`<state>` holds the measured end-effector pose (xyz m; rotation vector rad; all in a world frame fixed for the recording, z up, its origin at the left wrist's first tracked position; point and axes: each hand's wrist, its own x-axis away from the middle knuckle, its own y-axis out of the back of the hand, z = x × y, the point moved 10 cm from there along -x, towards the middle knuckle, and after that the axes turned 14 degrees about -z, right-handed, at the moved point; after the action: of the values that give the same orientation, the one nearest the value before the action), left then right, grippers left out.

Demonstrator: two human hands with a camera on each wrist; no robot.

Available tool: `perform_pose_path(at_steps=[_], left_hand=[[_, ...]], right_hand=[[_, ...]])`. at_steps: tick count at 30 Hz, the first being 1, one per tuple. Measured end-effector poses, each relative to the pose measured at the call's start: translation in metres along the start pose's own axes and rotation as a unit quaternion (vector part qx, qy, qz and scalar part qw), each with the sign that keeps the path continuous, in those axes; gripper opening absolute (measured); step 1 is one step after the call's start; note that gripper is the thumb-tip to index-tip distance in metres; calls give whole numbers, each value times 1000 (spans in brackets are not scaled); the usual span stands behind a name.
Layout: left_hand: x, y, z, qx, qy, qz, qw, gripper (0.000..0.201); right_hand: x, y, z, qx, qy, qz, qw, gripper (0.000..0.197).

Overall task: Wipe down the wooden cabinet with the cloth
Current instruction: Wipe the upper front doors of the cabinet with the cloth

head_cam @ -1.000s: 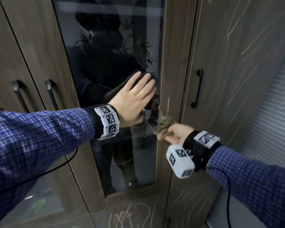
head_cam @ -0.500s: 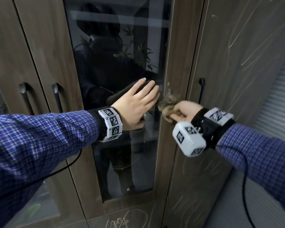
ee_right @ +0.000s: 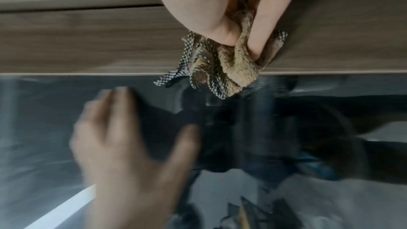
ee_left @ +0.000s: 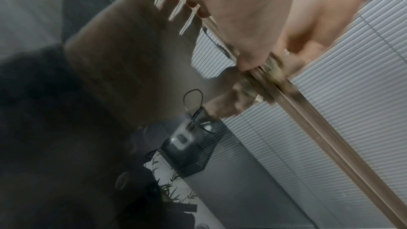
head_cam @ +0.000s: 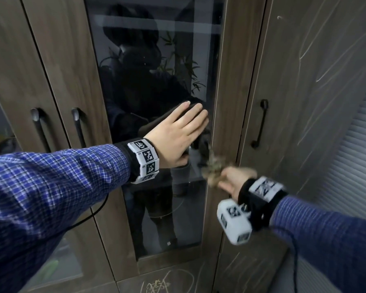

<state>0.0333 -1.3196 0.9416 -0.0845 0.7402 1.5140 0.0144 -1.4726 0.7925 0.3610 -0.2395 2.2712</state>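
The wooden cabinet's upright frame strip (head_cam: 228, 98) runs between a dark glass door panel (head_cam: 152, 85) and a solid wooden door (head_cam: 304, 85). My right hand (head_cam: 234, 179) grips a bunched tan and checkered cloth (head_cam: 213, 168) and presses it against that strip; the hand is motion-blurred. In the right wrist view the fingers (ee_right: 262, 29) curl round the cloth (ee_right: 226, 62) on the wood grain. My left hand (head_cam: 178, 132) lies flat with straight fingers on the glass, just left of the strip and above the cloth.
Black bar handles are on the solid door (head_cam: 260, 123) and on the two doors at left (head_cam: 78, 127). Closed window blinds (head_cam: 351, 166) stand close on the right. Scribbled marks (head_cam: 156, 286) show on the lower door panel.
The right hand, with the cloth in it, slid up the frame strip to the left hand's level, then back down below it. The left hand stayed flat on the glass.
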Motion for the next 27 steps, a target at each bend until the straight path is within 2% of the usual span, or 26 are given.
perform_pose_path(at_steps=[2, 4, 5, 7, 10, 13, 15, 17, 19, 22, 25, 27], left_hand=[[0, -2, 1, -3, 0, -1, 1000, 105], [0, -3, 2, -2, -1, -3, 1000, 105], [1, -3, 1, 2, 0, -2, 1000, 106], [1, -4, 0, 6, 5, 2, 1000, 107], [1, -3, -2, 11, 11, -2, 1000, 107], [3, -2, -1, 8, 6, 2, 1000, 108], [3, 0, -1, 4, 3, 2, 1000, 109], [2, 0, -3, 2, 6, 2, 1000, 109], [2, 0, -3, 8, 9, -5, 1000, 108], [3, 1, -1, 16, 14, -16, 1000, 108], [5, 0, -1, 17, 9, -18, 1000, 107], [4, 1, -3, 26, 8, -20, 999, 103]], right_hand=[[-20, 4, -52, 24, -49, 0, 998, 24], [-40, 5, -82, 45, -75, 1, 996, 34], [-41, 4, -84, 63, -72, 5, 995, 40], [-32, 1, -70, 40, -80, 12, 996, 30], [-6, -7, -14, -9, -51, 42, 998, 30], [14, -16, 58, -16, 31, 88, 995, 25], [26, -12, 112, -32, 112, 66, 991, 21], [39, -2, 169, -94, 212, 26, 972, 22], [55, 5, 217, -73, 367, -30, 927, 23], [84, 0, 241, 60, 582, -105, 804, 36], [104, -9, 221, 112, 708, -126, 686, 35], [99, -12, 197, 130, 752, -129, 633, 30]])
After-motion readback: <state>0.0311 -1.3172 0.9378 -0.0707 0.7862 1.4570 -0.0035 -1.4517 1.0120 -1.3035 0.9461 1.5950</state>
